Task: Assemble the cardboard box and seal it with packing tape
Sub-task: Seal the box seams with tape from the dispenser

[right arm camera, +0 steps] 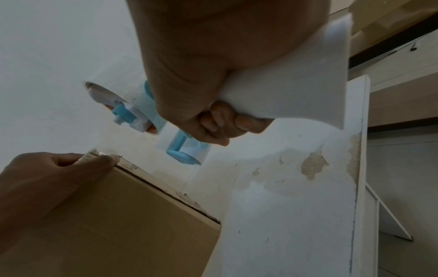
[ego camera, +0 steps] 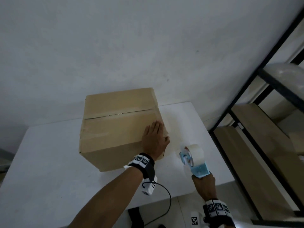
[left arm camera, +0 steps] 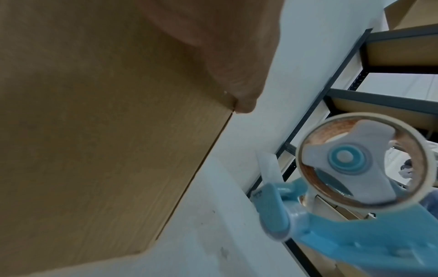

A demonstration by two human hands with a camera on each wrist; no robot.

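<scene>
Left hand [ego camera: 154,139] flat on the closed cardboard box [ego camera: 118,127], which sits on the white bench [ego camera: 49,162]; right hand [ego camera: 204,185] grips the tape dispenser [ego camera: 193,159].
Head view: tape already crosses the top seam. Left wrist view: the thumb hooks the box's edge, dispenser just beside. Right wrist view: fingers [right arm camera: 220,123] curl round the handle. The box looks light and stiff; best held by its edges.

Head looks down; both wrist views, close, share the box [left arm camera: 94,131] corner.
</scene>
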